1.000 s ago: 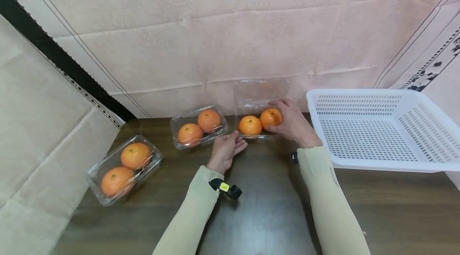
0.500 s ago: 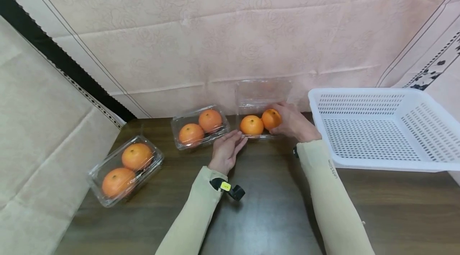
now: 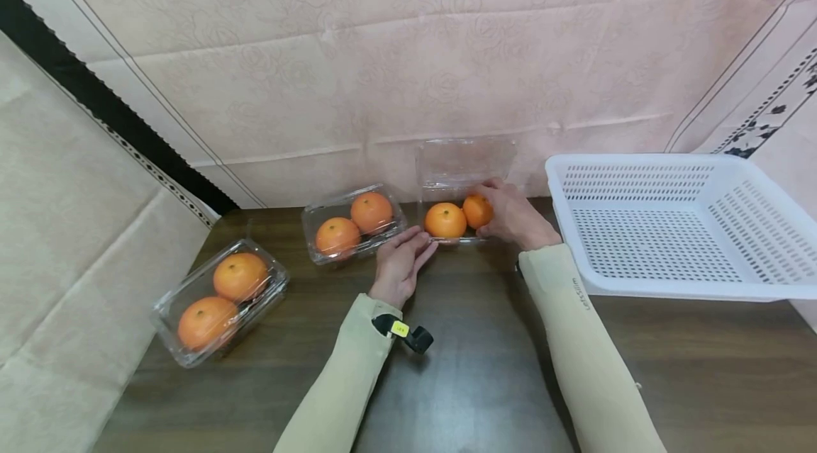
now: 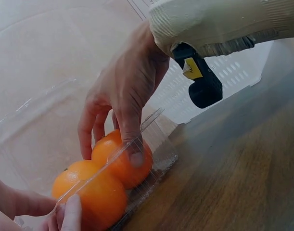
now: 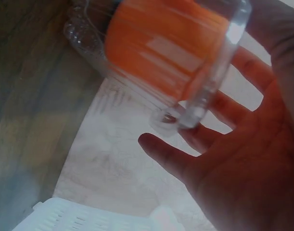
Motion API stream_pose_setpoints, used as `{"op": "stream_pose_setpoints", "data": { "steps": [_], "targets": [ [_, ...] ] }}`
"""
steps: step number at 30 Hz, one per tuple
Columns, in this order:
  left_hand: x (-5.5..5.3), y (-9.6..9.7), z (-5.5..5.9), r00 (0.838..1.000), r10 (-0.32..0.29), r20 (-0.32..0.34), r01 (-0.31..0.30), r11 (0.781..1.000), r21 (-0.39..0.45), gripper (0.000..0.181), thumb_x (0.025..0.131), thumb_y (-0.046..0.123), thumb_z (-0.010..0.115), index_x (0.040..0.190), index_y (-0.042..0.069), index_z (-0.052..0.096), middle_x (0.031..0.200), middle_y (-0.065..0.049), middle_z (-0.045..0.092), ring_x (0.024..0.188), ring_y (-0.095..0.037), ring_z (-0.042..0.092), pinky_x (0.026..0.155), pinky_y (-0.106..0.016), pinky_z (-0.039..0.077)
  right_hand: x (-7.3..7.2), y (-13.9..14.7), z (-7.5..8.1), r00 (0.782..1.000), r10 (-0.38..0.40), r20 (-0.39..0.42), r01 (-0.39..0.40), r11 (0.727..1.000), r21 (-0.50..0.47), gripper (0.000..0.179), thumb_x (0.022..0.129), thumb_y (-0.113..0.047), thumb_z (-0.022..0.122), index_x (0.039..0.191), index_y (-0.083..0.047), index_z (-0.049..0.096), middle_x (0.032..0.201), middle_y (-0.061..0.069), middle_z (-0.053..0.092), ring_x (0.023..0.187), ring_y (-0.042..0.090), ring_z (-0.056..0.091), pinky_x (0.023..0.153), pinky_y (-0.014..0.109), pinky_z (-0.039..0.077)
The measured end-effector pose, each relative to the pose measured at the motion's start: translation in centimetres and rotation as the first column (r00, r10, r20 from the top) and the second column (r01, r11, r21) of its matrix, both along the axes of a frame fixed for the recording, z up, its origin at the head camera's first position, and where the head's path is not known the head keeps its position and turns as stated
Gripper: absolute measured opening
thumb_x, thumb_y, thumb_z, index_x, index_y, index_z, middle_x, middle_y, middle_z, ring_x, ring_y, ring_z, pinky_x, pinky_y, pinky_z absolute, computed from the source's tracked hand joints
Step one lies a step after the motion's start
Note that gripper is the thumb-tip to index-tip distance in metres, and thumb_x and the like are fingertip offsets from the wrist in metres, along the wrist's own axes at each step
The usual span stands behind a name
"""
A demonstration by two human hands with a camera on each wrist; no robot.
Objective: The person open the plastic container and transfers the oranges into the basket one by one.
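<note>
Right hand (image 3: 513, 217) is gripping the right orange (image 3: 477, 211), thumb lying on the near side and fingers on the far side; the fruit is sitting in the right half of the open container (image 3: 472, 240), near the middle of the bench's (image 3: 472, 368) far edge. Left hand (image 3: 396, 269) is touching the container's near left corner; the views are not showing clearly whether it is pinching the rim or merely steadying it. Left orange (image 3: 445, 220) is appearing to touch its neighbour, probably leaving little finger room between. Handling, by judgement: the orange is looking firm and fairly weighty for its thin box, its smooth round skin probably inviting a slip, so a hold at the widest part is seeming best; hard squeezing is risking bruised fruit. The container is looking light and springy, likely to skid or buckle, its rim and corners offering the safer purchase. Its lid (image 3: 466, 161) is standing up behind. Farther out, a closed box (image 3: 369, 243) is lying leftward along the far edge, a second closed box (image 3: 171, 323) along the left edge; a white basket (image 3: 645, 286) is occupying the far right corner.
</note>
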State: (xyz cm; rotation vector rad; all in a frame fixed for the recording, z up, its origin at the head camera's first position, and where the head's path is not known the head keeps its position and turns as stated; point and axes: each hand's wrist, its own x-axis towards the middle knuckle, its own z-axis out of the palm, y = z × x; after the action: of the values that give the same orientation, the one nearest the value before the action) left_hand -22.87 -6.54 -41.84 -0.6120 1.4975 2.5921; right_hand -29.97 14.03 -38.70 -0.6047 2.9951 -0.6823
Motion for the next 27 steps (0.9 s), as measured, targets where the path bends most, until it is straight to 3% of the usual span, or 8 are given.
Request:
{"op": "stream_pose_setpoints", "data": {
  "steps": [13,20,27],
  "targets": [
    [-0.1,0.2,-0.1,1.000,-0.010,0.005,0.010,1.000,-0.010,0.038,0.097,0.000,0.065,0.134,0.001,0.059,0.134,-0.016,0.055,0.119,-0.026,0.065,0.100,-0.034,0.060,0.3,-0.1,0.0,0.994,0.006,-0.110,0.002,0.997,0.074,0.069,0.078,-0.004,0.086,0.138,-0.022,0.059,0.143,0.015,0.048,0.123,0.038,0.047,0.118,0.063,0.041],
    [-0.2,0.4,-0.1,1.000,0.001,-0.007,0.000,1.000,0.015,0.035,0.097,-0.002,0.064,0.132,-0.001,0.059,0.128,-0.015,0.056,0.112,-0.024,0.066,0.101,-0.035,0.060,0.2,0.1,2.7,0.998,-0.050,-0.025,0.053,0.988,0.148,0.063,0.082,-0.013,0.084,0.140,-0.020,0.060,0.138,0.017,0.049,0.121,0.040,0.047,0.112,0.061,0.046],
    [-0.3,0.3,-0.2,1.000,0.002,0.006,-0.002,1.000,0.014,0.036,0.098,-0.001,0.063,0.134,-0.001,0.058,0.129,-0.016,0.055,0.116,-0.026,0.065,0.102,-0.036,0.059,-0.1,0.4,5.2,0.997,0.067,0.026,-0.071,0.978,0.196,0.064,0.079,-0.008,0.085,0.139,-0.014,0.061,0.140,0.016,0.051,0.120,0.036,0.053,0.111,0.052,0.052]
  ]
}}
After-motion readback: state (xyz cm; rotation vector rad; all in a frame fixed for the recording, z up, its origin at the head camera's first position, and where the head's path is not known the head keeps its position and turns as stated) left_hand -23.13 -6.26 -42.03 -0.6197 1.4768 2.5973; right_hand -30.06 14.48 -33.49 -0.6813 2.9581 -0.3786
